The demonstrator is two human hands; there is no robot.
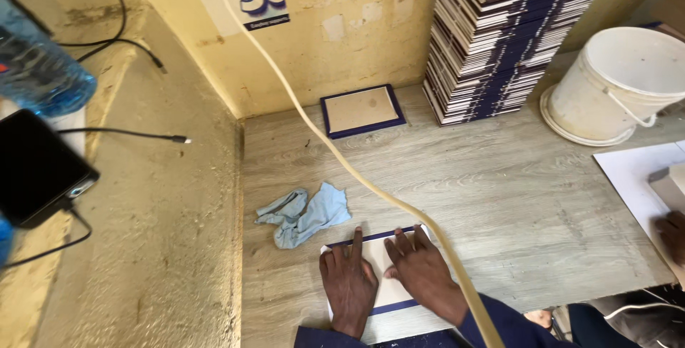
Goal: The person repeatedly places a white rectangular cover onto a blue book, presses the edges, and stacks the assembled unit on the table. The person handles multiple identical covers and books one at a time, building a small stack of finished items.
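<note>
Hands press flat, fingers extended, gripping nothing: left hand (348, 282) and right hand (422, 271) lie side by side on a white blue-edged cover board (391, 292) at the table's (514, 198) near edge. Blue cloth (303, 214) lies at 10 o'clock.

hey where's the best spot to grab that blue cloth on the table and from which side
Probably the raised fold in the middle of the cloth, pinched from above. It lies crumpled and loose on the table, so its bunched ridges stand up while the edges lie flat. It sits apart from both the left hand and the right hand, with nothing on it.
</note>
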